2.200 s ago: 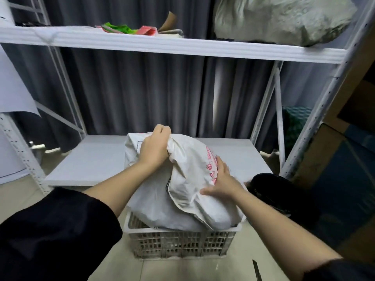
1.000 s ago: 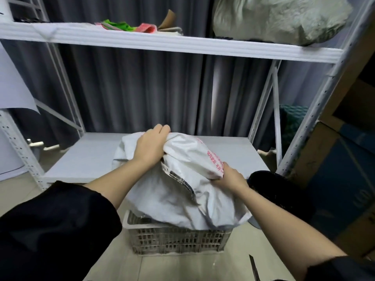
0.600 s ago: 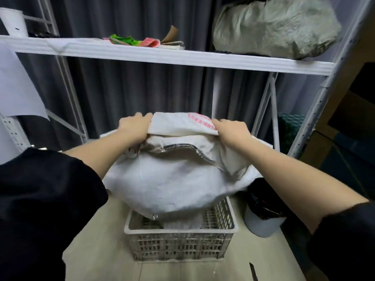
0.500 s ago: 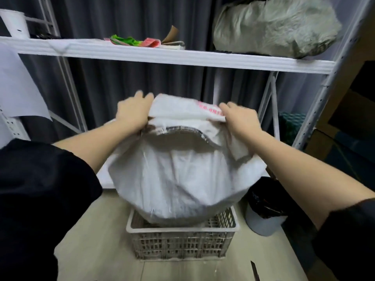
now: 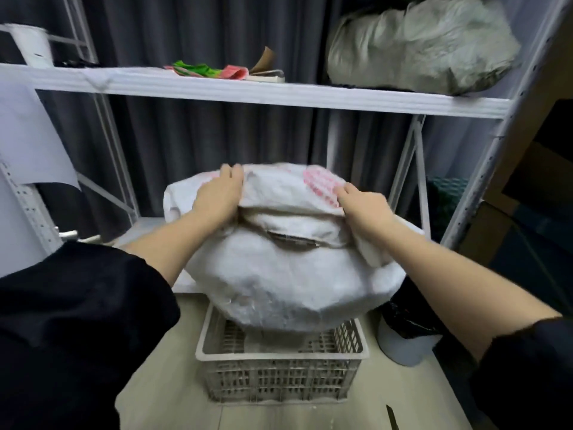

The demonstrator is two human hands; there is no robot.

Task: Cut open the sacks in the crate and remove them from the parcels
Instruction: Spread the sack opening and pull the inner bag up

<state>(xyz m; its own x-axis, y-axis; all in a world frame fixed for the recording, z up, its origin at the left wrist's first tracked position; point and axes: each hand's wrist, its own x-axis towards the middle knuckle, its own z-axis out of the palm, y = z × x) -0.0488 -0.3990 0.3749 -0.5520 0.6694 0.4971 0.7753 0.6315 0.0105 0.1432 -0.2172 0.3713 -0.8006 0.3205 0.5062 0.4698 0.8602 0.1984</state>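
Note:
A bulging white woven sack point(image 5: 291, 283) with pink print hangs just above the pale plastic crate point(image 5: 280, 377) on the floor. My left hand point(image 5: 218, 197) grips the sack's folded top edge at the left. My right hand point(image 5: 362, 206) grips the same edge at the right. Below the fold a slit in the sack shows something brown inside point(image 5: 293, 240). The crate's inside is mostly hidden by the sack.
A white metal rack point(image 5: 248, 91) stands behind; its upper shelf carries a full grey sack point(image 5: 418, 45) and coloured scraps point(image 5: 210, 71). A bin with a black liner point(image 5: 406, 333) sits right of the crate. A dark blade point(image 5: 392, 417) lies on the floor at the bottom right.
Both hands took the sack's top edge and lifted it out of the crate. In the last half second the sack has sunk a little and my hands moved lower.

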